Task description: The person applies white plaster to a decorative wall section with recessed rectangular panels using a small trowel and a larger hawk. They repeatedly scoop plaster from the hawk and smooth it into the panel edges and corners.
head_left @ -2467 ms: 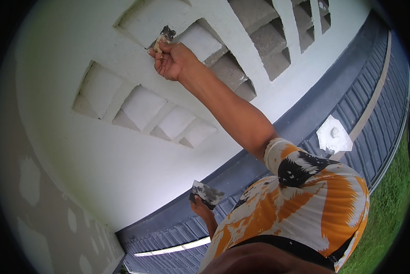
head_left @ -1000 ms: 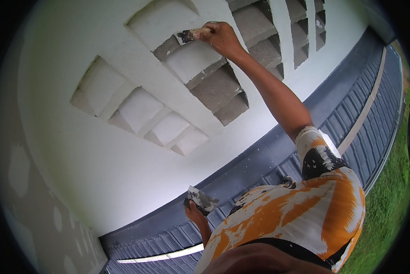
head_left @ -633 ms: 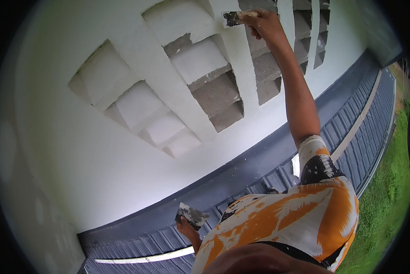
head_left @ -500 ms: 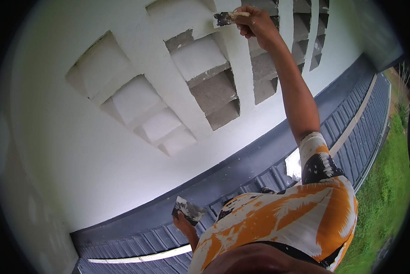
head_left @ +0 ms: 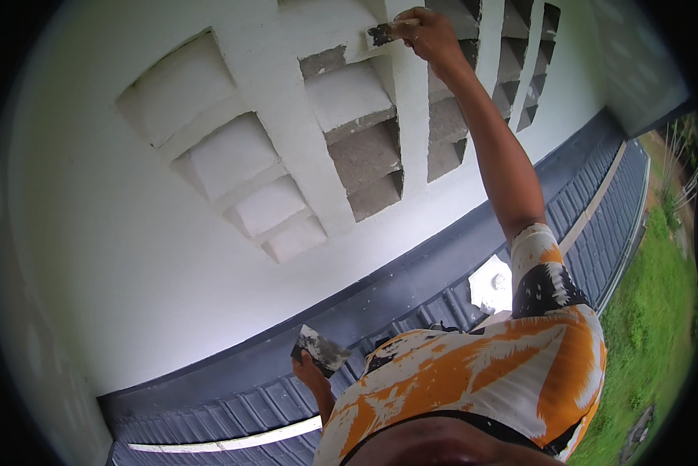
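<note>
Up across the frame's top, the white vent-block wall (head_left: 131, 256) is being filled: the right hand (head_left: 434, 35) grips a putty knife (head_left: 381, 33) against a rib. Low centre, the left hand (head_left: 311, 374) clasps a smeared scraper plate (head_left: 320, 349). Reloading likely follows.

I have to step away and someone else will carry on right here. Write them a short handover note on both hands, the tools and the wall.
Right hand: raised overhead, fingers shut on a small putty knife, its blade against a white rib of the vent block wall.
Left hand: low at the waist, holding a flat scraper smeared with grey and white filler.
Done: the left-hand recesses and the ribs look white and coated.
Left: the middle recesses show bare grey surfaces, as do the ones further right.
Underfoot: grey tiled roof, with a white container standing on it.
</note>
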`<state>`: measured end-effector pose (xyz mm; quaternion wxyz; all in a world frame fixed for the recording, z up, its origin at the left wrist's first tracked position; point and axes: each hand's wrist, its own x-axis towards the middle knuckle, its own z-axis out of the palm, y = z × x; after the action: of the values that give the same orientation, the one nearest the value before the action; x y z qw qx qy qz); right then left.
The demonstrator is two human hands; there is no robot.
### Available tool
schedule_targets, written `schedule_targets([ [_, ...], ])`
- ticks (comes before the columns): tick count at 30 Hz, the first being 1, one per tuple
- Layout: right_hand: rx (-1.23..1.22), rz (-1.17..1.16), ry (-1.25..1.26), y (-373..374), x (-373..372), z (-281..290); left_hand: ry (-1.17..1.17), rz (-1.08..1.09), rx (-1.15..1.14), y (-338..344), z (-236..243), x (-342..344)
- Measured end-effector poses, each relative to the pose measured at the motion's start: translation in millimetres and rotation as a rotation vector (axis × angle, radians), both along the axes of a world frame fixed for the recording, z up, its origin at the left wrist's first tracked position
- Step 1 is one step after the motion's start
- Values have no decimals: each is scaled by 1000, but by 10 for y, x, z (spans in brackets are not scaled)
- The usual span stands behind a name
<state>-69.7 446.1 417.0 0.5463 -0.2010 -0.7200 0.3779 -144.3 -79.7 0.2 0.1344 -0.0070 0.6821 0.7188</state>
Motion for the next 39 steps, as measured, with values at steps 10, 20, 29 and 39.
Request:
schedule_targets([
  [10, 297, -354, -134, 200, 172, -77, 36, 14, 29, 64, 150, -47],
  [20, -121, 31, -11, -113, 41, -548, 48, -24, 108, 85, 255, -101],
  [29, 50, -384, 64, 492, 90, -666, 92, 7, 11, 0, 225, 25],
  [39, 149, -164, 47, 47, -214, -597, 102, 18, 49, 28, 383, 8],
])
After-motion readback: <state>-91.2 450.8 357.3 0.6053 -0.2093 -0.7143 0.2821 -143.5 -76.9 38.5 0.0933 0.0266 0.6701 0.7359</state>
